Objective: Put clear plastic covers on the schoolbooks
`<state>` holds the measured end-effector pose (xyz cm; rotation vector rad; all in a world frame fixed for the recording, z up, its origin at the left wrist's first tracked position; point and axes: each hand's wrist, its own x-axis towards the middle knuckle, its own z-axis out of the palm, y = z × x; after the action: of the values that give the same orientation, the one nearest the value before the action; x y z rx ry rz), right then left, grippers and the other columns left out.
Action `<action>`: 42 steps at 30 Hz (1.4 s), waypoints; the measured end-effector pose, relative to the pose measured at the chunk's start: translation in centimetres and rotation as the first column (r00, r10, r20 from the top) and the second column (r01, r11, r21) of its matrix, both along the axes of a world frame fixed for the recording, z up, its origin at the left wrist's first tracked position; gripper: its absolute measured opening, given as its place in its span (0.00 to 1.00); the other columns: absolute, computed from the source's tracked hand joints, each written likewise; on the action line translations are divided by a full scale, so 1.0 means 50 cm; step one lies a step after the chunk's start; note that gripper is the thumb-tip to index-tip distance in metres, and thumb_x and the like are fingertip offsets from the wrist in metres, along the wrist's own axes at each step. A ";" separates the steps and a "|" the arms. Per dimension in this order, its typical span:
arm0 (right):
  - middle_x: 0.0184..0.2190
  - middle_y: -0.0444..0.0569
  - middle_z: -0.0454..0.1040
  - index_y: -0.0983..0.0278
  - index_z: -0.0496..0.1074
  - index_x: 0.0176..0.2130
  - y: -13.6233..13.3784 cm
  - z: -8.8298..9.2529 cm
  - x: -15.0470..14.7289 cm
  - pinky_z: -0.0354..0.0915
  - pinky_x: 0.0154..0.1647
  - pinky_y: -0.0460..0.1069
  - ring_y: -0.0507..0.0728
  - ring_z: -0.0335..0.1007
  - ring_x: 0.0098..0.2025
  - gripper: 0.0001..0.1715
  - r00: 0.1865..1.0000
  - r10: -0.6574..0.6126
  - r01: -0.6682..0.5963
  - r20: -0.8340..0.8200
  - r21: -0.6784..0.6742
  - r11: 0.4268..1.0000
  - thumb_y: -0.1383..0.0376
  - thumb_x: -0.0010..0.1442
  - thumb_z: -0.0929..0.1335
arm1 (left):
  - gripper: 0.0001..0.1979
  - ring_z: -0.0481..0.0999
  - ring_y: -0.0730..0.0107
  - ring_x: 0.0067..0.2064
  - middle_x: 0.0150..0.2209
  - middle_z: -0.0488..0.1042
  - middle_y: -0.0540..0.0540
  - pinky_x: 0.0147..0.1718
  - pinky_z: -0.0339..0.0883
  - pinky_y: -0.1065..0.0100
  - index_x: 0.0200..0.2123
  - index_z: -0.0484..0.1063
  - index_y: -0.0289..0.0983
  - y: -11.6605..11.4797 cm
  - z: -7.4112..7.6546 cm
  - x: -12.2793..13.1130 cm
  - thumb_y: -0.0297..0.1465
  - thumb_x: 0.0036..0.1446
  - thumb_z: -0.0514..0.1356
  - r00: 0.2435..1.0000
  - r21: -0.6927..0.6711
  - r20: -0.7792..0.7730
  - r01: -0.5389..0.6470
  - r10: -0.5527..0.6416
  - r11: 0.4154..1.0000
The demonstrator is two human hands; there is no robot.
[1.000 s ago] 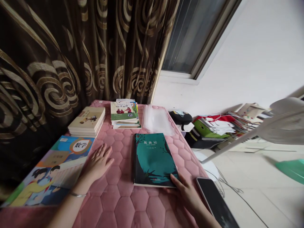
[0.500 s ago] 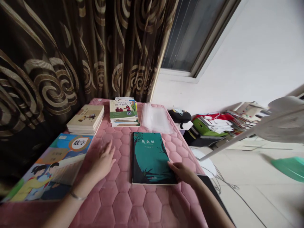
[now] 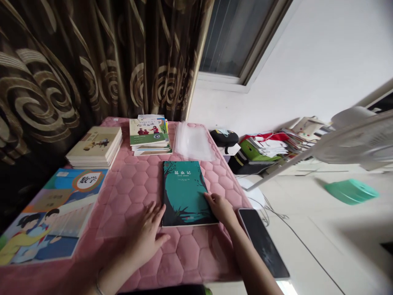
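A teal and black book lies face up on the pink quilted table cover. My right hand pinches its lower right edge, with the thumb on the cover and the other fingers partly hidden. My left hand is open beside the lower left edge, its fingertips close to the spine; whether they touch it I cannot tell. To the left of the book there is a faint clear plastic sheet, lying flat and hard to see. A blue mathematics textbook rests farther left.
A pile of beige books and a pile of thin books stand at the back. Clear plastic sleeves lie beside them. A phone rests at the right edge, and a white fan stands beyond it.
My left hand has come down and right, close to the book's left edge. My right hand keeps hold of the right edge. The view has shifted right, bringing the phone into fuller sight.
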<state>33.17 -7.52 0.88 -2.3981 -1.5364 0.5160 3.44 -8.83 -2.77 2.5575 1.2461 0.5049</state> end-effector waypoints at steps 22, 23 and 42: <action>0.27 0.47 0.77 0.61 0.69 0.26 -0.011 -0.012 0.009 0.55 0.29 0.45 0.56 0.73 0.31 0.24 0.995 0.019 -0.006 -0.101 0.119 0.993 0.50 0.66 0.60 | 0.29 0.62 0.47 0.65 0.61 0.69 0.41 0.60 0.60 0.42 0.63 0.60 0.39 -0.004 -0.014 0.004 0.36 0.59 0.59 1.000 0.106 0.011 -0.008 0.007 0.994; 0.27 0.47 0.77 0.61 0.69 0.26 -0.011 -0.011 0.008 0.55 0.29 0.45 0.56 0.72 0.30 0.24 0.995 0.022 -0.010 -0.095 0.124 0.992 0.50 0.66 0.60 | 0.29 0.62 0.47 0.64 0.61 0.69 0.41 0.60 0.61 0.42 0.63 0.60 0.39 -0.004 -0.015 0.004 0.37 0.59 0.58 1.000 0.117 0.012 -0.010 0.009 0.993; 0.29 0.48 0.78 0.62 0.71 0.28 -0.010 -0.005 0.004 0.57 0.30 0.45 0.56 0.74 0.33 0.23 0.990 -0.030 0.045 -0.139 0.105 0.993 0.50 0.65 0.62 | 0.28 0.66 0.49 0.62 0.58 0.72 0.40 0.57 0.64 0.45 0.62 0.62 0.37 -0.004 -0.011 0.007 0.36 0.60 0.56 0.999 0.242 0.051 -0.003 -0.010 0.970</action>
<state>33.35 -8.04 0.65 -2.2564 -1.4213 0.5625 3.79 -9.02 -3.30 2.7236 1.2292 0.7608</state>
